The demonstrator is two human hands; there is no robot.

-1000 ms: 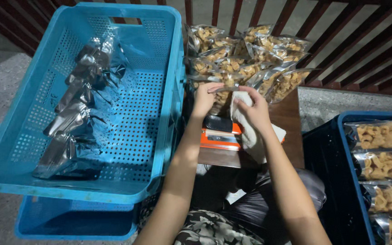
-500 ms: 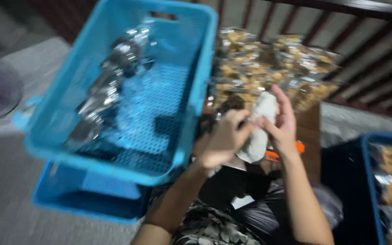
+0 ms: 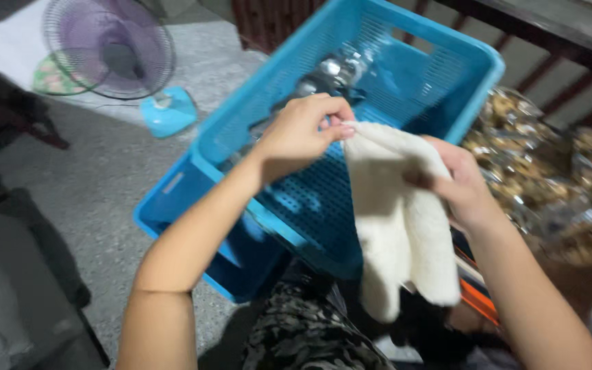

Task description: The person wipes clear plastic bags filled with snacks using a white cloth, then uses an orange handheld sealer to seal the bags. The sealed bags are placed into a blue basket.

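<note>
While hanging over the blue crate point(image 3: 405, 75), the white cloth point(image 3: 399, 226) is pinched by both hands' fingers point(image 3: 334, 127).

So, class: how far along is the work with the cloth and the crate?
Done: shiny packets already lie in the blue crate. In hand: the left hand pinches a corner of the white cloth and the right hand grips its side. Left: many snack bags sit outside the crate.

Dim, flat light; motion blur softens everything, perhaps worst toward the right edge.
</note>
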